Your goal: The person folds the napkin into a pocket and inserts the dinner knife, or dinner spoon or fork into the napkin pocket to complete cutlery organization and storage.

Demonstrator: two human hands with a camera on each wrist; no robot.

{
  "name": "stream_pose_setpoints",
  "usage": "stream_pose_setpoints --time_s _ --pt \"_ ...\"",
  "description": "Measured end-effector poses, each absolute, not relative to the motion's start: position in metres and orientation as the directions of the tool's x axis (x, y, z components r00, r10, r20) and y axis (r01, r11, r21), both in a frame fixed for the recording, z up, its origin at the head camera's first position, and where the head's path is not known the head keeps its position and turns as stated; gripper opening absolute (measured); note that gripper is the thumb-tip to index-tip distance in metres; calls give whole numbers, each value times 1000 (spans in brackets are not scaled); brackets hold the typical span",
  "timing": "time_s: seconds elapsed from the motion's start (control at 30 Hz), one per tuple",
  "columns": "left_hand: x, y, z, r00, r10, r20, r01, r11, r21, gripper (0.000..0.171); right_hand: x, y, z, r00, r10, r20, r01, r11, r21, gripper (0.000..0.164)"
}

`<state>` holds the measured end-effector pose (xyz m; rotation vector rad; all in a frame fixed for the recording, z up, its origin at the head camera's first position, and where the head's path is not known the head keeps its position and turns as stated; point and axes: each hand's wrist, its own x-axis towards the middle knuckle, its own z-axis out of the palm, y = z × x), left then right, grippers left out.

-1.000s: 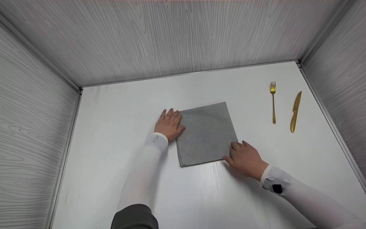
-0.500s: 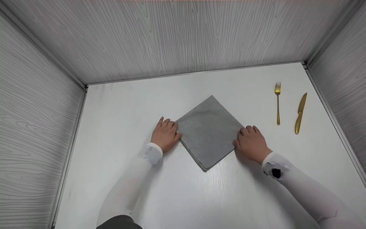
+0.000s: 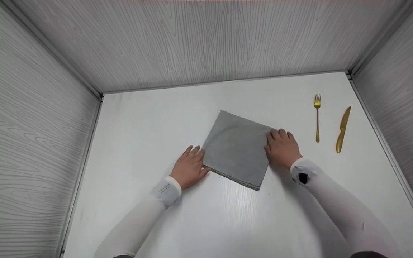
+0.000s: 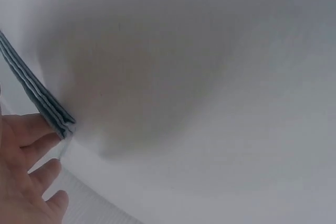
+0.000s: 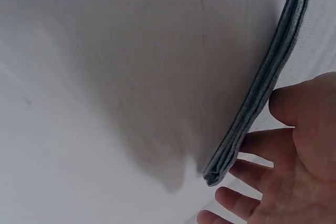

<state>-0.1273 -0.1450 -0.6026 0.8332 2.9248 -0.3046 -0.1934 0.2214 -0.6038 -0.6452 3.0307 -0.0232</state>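
Sleeves [image 3: 339, 206]: white, reaching in from the lower edge, one to each hand; the right cuff carries a black patch [image 3: 303, 178].
Left hand [image 3: 188, 168]: at the near-left corner of the grey cloth [image 3: 236, 148], fingertips on it, thumb along the near edge. Its grip is loose, with the fingers fairly straight and not wrapped round anything.
Right hand [image 3: 281, 148]: at the far-right corner, fingertips over the edge, thumb against the right side. Its grip is loose too; the right wrist view shows relaxed fingers meeting the layered edge.
Cloth: on the table [image 3: 142, 125], between the hands, folded into several layers that show along the near edge. It lies to the right of the left hand and to the left of the right hand.
Axis: close to square, so no clear long axis; it sits turned on the table, with the hands at opposite corners and the other two corners free of them.
Nearer hand: neither, since both touch the cloth.
Knife [image 3: 342, 129]: gold, far right, blade pointing away.
Fork [image 3: 317, 116]: gold, left of the knife, apart from it, tines away; the right hand is the nearer one.
Back wall [image 3: 206, 43]: grey wood grain, beyond the table.
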Motion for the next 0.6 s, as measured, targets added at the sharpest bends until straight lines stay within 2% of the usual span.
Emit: stream_pose_setpoints --time_s 0.27,0.6 --pt "-106 -143 -603 -821 547 -160 568 811 -143 68 -216 219 -611 -906 -383 -181 -380 923 -51 60" --pt "-95 -135 -606 -759 646 -80 646 733 -212 45 -239 211 -613 -894 -393 -216 -393 919 -43 60"
